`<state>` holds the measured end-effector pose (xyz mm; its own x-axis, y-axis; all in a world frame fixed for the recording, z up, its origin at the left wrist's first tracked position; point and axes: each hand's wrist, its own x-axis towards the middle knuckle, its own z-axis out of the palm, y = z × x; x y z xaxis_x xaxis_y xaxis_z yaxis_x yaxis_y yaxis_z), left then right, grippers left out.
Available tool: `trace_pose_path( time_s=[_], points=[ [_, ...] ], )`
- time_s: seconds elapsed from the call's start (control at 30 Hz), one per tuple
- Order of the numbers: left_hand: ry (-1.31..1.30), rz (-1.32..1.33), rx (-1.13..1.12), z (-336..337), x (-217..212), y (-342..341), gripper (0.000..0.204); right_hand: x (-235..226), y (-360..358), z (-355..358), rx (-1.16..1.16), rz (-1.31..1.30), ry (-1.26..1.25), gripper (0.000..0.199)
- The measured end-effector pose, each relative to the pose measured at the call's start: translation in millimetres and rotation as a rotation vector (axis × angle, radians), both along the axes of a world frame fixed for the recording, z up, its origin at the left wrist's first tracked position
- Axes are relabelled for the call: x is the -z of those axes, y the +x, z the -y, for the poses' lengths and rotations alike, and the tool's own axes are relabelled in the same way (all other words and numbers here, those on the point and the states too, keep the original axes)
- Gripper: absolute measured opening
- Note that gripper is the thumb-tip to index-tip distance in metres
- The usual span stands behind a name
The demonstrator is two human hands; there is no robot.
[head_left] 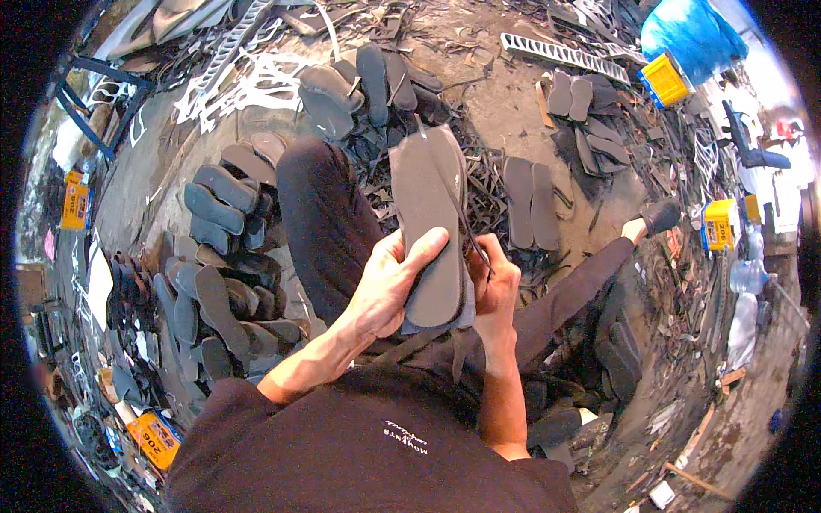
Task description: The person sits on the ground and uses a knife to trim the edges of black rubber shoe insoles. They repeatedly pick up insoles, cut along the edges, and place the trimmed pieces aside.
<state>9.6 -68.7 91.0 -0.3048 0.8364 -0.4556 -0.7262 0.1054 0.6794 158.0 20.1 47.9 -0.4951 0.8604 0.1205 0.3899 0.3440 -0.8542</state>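
Note:
My left hand (386, 280) is closed around a grey shoe sole (430, 205), with the thumb lying flat across its face. The sole stands lengthwise over my lap, and a thin sheet of dark material (466, 309) sticks out past its lower right edge. Along its right side runs a thin dark strip (463, 205), which reaches my right hand (496, 278). The curled fingers of that hand close on the strip beside the sole's edge. Whether a blade is also in the right hand is hidden.
Piles of dark soles (224, 201) lie at my left, with more soles (374, 81) ahead. A pair of soles (531, 203) rests at the right. Dark offcuts (492, 171) and white cut-out scraps (248, 85) cover parts of the floor. Yellow boxes (718, 225) stand farther out.

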Motion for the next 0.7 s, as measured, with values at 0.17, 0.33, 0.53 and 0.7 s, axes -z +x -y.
trace_pose_path(
  time_s=[0.17, 0.33, 0.53, 0.7],
  points=[
    [-0.012, -0.015, 0.202, 12, 7, 16, 0.039, 3, -17, -51, 0.129, -0.047, -0.08, 0.059],
    [0.05, -0.177, 0.274, 15, 28, 17, 0.035, 4, 1, -35, 0.094, -0.49, -0.497, 0.062],
    [-0.072, -0.255, -0.117, -22, 35, -9, 0.035, -27, 6, 23, -0.078, -0.111, -0.447, 0.044],
    [-0.11, -0.319, -0.131, -42, 13, -30, 0.04, -14, 28, 55, 0.016, 0.046, -0.185, 0.048]
  ],
)
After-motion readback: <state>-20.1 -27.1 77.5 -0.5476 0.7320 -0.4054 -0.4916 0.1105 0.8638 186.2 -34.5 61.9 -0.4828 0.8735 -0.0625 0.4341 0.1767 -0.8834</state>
